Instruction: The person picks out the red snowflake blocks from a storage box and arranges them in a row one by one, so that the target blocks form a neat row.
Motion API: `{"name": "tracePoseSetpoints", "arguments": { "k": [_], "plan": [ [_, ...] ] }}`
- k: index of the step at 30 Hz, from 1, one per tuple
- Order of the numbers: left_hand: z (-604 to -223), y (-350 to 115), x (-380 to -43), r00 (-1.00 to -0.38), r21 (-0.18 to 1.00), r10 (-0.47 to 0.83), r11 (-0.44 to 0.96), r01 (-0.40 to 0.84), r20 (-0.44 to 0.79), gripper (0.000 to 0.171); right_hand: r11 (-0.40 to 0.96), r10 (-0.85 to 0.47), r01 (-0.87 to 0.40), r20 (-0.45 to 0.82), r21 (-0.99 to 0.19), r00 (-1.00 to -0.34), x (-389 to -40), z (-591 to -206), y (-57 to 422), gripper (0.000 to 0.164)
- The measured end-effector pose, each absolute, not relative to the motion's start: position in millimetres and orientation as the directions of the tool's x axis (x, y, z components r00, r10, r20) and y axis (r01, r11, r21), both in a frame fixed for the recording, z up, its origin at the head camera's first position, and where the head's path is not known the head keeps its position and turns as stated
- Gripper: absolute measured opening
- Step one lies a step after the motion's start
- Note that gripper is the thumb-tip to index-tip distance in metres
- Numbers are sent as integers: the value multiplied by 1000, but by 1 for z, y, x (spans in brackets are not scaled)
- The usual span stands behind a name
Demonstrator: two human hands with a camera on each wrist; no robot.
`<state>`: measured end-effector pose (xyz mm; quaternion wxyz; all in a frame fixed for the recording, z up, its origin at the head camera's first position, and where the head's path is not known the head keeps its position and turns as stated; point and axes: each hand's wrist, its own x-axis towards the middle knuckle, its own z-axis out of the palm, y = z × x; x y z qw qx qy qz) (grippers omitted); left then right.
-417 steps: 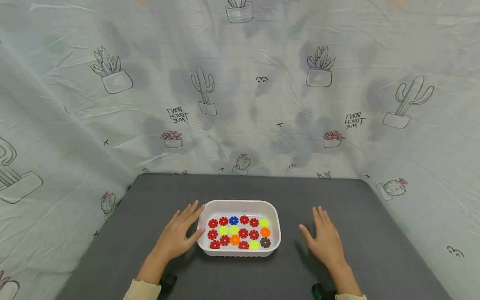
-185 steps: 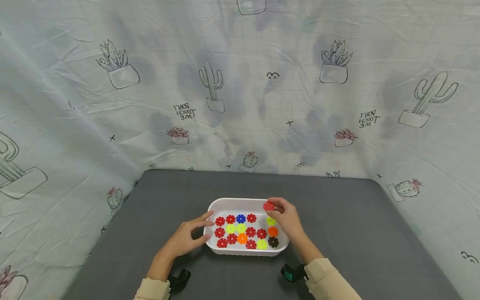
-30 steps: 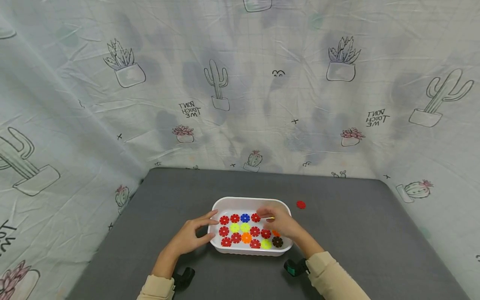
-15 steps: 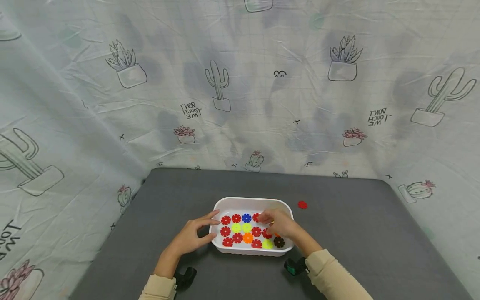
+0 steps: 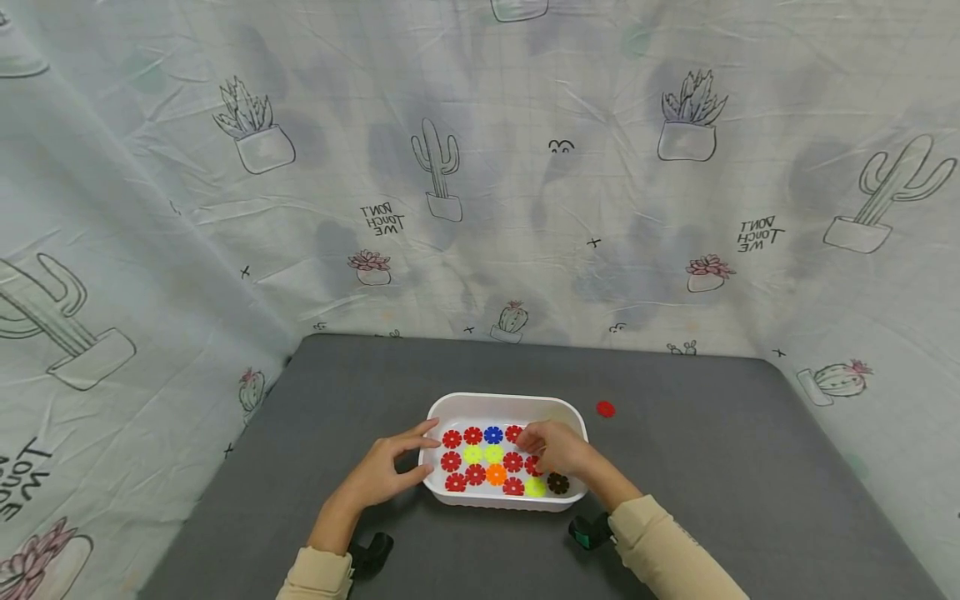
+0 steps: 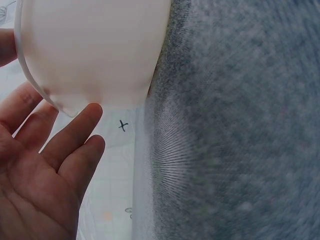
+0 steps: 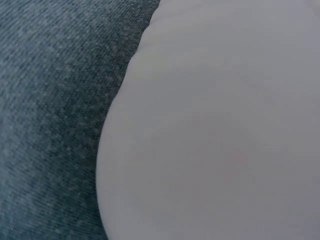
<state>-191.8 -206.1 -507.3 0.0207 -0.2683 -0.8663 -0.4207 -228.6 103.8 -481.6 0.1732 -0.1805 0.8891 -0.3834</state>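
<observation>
A white tray (image 5: 504,502) holds several notched plastic discs in rows, mostly red, with yellow, orange, blue and dark brown ones among them. My left hand (image 5: 380,471) spreads at the tray's left end, fingertips and thumb at the rim. Seen from the left wrist, the fingers (image 6: 75,132) lie fairly straight against the outer wall. Over the right part of the tray, my right hand (image 5: 558,447) reaches down with bent fingers, hiding the discs beneath; I cannot tell whether it holds one. One red disc (image 5: 605,409) lies on the table, right of the tray's far corner.
The table (image 5: 420,554) has a dark grey cover. Behind it and at both sides hangs a pale cloth (image 5: 495,183) printed with cacti. From the right wrist, only the tray's outer wall (image 7: 200,125) and the grey cover show.
My right hand moved in from beside the tray, lifted a red disc from the far row and left it on the table. Then it returned inside, its fingers drawing closer together. The left hand stayed.
</observation>
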Motion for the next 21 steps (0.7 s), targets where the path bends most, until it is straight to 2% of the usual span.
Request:
{"name": "tracePoseSetpoints", "arguments": {
  "k": [12,21],
  "plan": [
    [-505,-205,-190,-858,727,443,495,477,261,35,697,-435,-215,-164,-684,-885,-227,-484,102,38],
    [-506,-205,-190,-848,723,449,483,495,281,36,734,-457,-301,-116,-609,-882,-227,-487,101,38]
  ]
}}
